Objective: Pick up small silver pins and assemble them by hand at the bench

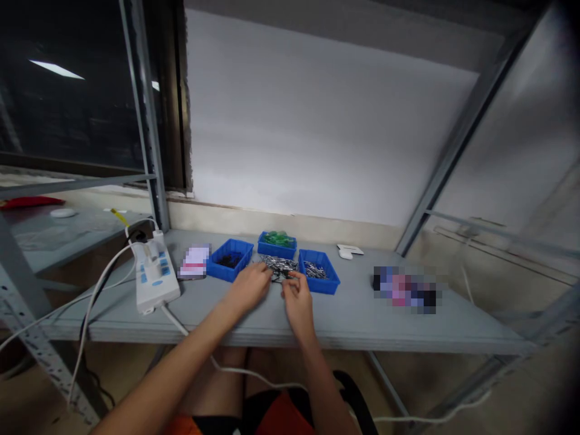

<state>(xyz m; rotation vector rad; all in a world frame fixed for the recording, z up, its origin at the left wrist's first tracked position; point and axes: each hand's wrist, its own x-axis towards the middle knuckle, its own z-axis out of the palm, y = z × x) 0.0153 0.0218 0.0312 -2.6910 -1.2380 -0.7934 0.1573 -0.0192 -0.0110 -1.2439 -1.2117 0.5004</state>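
At the middle of the table my left hand (252, 281) is closed, its fingertips bent down beside a heap of silver metal pieces (280, 263). Facing it, my right hand (299, 296) has thumb and fingers pinched together near a small dark piece (283, 275) between the two hands. What either hand grips is too small to make out. A blue bin with dark small parts (230, 260) stands to the left. Behind the heap is a blue bin holding green pieces (278, 239). On the right, another blue bin (330, 284) contains small silver metal parts (315, 270).
A white power strip (156, 284) with plugs and cables lies on the left of the grey table (357, 320). A blurred flat item (196, 261) sits beside the left bin. A white case (345, 254) and a pixelated object (403, 289) are on the right. Metal posts frame the table.
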